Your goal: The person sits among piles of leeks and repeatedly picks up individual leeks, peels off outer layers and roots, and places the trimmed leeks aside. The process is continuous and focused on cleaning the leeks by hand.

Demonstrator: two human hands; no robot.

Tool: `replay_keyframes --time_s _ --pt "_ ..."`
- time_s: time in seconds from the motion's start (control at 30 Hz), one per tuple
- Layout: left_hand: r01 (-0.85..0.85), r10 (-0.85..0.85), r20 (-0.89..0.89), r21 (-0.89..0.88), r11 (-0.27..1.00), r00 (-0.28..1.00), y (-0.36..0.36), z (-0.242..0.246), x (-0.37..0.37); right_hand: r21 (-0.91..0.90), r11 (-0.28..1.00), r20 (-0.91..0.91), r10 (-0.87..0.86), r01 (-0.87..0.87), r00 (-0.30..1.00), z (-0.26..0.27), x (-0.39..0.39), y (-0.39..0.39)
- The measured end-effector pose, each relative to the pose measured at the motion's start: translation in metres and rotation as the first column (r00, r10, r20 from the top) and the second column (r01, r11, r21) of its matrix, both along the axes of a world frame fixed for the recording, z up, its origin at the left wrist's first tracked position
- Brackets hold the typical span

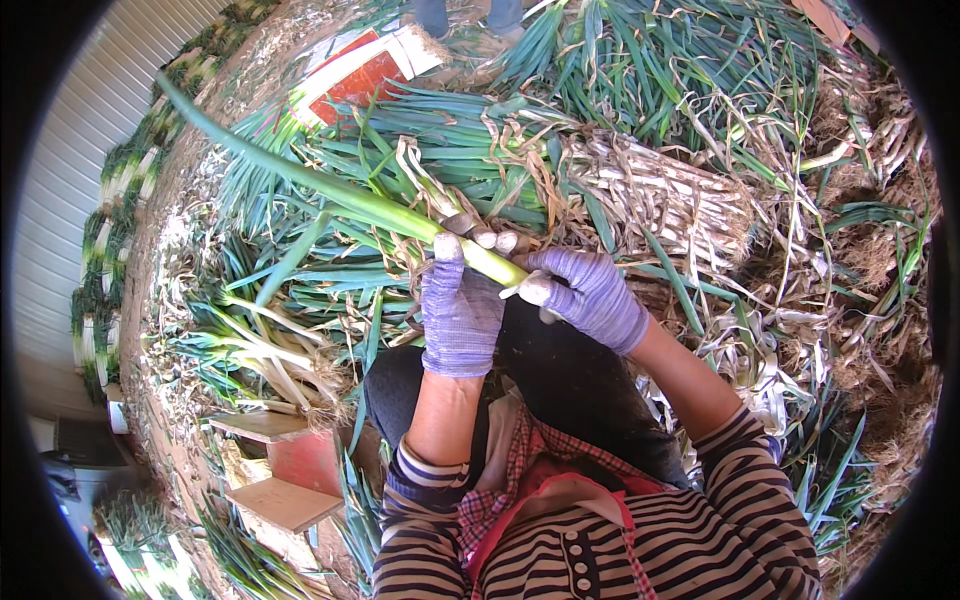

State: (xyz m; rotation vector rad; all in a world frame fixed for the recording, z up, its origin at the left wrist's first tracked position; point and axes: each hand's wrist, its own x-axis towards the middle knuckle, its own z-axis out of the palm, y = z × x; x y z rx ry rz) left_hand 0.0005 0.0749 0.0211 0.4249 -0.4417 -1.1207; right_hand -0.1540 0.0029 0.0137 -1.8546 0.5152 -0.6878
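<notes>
A long green onion stalk (pixel 352 199) lies slantwise across both hands, its green leaf pointing to the upper left and its pale end toward my right hand. My left hand (pixel 463 315), in a purple knit glove with pale fingertips, grips the stalk near its pale part, thumb on top and fingers behind. At the lower end, my right hand (pixel 592 292), gloved the same way, pinches the stalk between thumb and fingers. A small pale flap shows by the right thumb; the tip beyond it is hidden. Just past the hands lies a large pile of green onions (pixel 457 161).
Trimmed pale onions (pixel 289 360) lie at the left, above a small wooden stand (pixel 289 480). A red and white board (pixel 360 79) holds a white-stemmed bundle at the top. Dry husks and roots (pixel 772 330) cover the right side. Another person's legs (pixel 469 15) stand at the top edge.
</notes>
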Motion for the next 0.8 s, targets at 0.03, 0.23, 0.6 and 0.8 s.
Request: replay_keyframes --time_s 0.03,0.23,0.6,0.8 --pt "0.062 -0.062 0.003 -0.027 0.998 0.998 0.000 -0.003 0.000 -0.079 0.997 0.024 -0.004 0.006 1.000 0.000 0.004 0.002" --pt "-0.070 0.059 -0.308 -0.025 0.997 0.949 0.015 -0.018 0.030 0.657 0.742 0.428 -0.218 -0.136 0.877 -0.014 -0.032 0.012" --pt "-0.312 0.297 -0.245 -0.026 0.950 0.923 0.062 -0.025 0.150 0.207 0.585 -0.349 -0.704 0.784 0.618 -0.112 -0.339 -0.021" --pt "-0.438 0.465 -0.297 0.154 0.885 0.834 0.035 0.003 0.130 0.231 0.973 0.101 -0.009 -0.014 0.995 -0.065 -0.216 -0.008"
